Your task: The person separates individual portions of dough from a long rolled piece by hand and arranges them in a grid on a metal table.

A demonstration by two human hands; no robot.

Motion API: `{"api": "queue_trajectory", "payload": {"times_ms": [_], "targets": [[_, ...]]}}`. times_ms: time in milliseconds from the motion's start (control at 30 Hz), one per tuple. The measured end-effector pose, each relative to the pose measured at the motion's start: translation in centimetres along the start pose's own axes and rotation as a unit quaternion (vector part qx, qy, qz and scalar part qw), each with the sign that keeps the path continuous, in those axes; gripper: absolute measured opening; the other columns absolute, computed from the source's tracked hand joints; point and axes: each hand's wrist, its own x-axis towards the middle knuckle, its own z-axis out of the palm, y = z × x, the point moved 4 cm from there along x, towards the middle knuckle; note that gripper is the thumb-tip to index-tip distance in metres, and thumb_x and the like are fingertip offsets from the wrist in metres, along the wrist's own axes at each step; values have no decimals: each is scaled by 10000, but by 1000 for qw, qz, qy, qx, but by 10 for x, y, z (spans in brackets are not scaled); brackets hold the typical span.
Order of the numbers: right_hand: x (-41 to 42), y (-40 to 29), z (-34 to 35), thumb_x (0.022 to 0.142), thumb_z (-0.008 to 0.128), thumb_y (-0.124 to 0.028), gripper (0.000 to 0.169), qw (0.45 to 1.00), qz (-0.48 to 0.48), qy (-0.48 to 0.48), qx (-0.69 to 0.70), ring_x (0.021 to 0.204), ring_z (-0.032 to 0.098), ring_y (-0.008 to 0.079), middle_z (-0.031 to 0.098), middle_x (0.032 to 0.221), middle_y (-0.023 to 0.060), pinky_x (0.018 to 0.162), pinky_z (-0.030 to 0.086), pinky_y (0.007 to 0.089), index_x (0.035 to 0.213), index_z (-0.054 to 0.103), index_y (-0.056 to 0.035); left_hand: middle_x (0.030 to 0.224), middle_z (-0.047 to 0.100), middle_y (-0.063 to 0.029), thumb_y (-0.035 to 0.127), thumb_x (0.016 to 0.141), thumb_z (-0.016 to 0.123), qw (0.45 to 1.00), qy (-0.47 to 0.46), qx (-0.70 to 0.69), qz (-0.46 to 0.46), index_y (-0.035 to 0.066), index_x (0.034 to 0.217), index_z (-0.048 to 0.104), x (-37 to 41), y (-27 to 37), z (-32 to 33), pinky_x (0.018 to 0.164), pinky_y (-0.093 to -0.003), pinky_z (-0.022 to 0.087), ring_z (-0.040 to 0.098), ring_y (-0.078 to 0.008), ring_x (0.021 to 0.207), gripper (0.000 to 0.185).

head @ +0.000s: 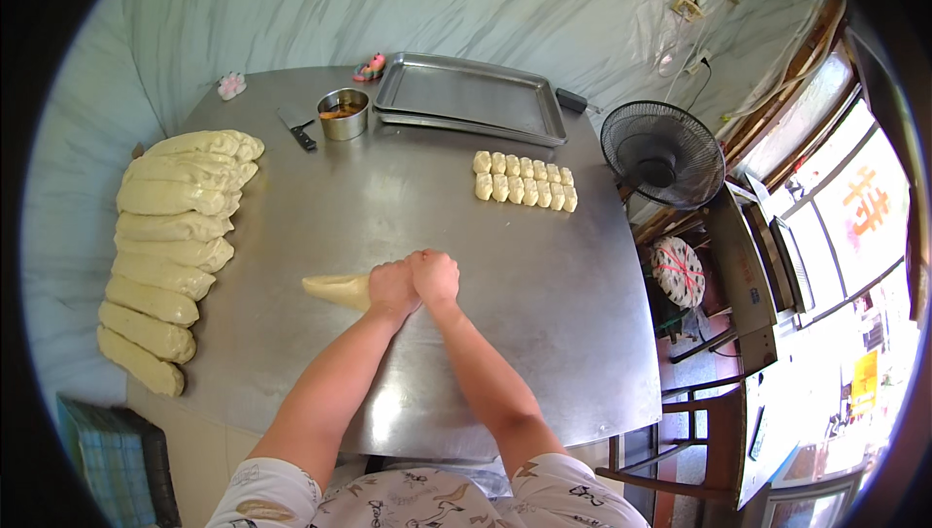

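Note:
A pale piece of dough (336, 289) lies on the metal table (306, 353), tapering to the left. My left hand (394, 286) is closed on its right end. Against it, my right hand (435, 277) is curled in a fist; whether dough is inside it is hidden. Long rolls of dough (156, 299) are stacked side by side along the table's left edge. Two rows of small cut dough pieces (526, 180) sit at the back right.
Along the back are a knife (297, 131), a metal pot (344, 114) holding dark liquid, and stacked metal trays (470, 91). A black fan (661, 155) stands beyond the right edge. A wooden chair (717, 441) is at the lower right.

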Motion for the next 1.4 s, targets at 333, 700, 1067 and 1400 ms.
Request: {"api": "queue_trajectory", "payload": {"times_ms": [333, 700, 1067, 1400], "targets": [[-22, -39, -141, 1012, 702, -324, 405, 977, -122, -81, 154, 905, 726, 196, 799, 976, 95, 870, 581, 357, 1179, 781, 37, 1145, 715, -169, 425, 882, 784, 994, 103, -24, 26, 46, 1247, 626, 7, -20, -26, 954, -523, 550, 696, -370, 1047, 550], [166, 77, -94, 968, 736, -425, 459, 987, -47, 91, 120, 955, 766, 296, 799, 982, 181, 896, 564, 428, 1166, 796, -16, 1075, 695, -167, 617, 847, 800, 990, 56, 102, 83, 27, 1354, 604, -32, -49, -31, 874, -490, 527, 684, -356, 974, 803], [194, 86, -58, 953, 734, -441, 452, 991, -61, 123, -4, 1044, 734, 457, 772, 1075, 285, 954, 568, 526, 1093, 813, -19, 941, 733, -172, 592, 806, 826, 991, 92, 74, 61, 53, 1101, 657, -4, -49, -20, 800, -482, 577, 728, -352, 895, 638], [19, 19, -36, 1042, 666, -423, 424, 984, -146, -50, 87, 936, 758, 440, 783, 956, 233, 871, 597, 497, 1081, 788, -19, 1094, 757, -136, 562, 841, 817, 986, 78, -103, 108, 68, 1337, 676, -2, -33, -41, 909, -493, 594, 731, -375, 1028, 714]]}}
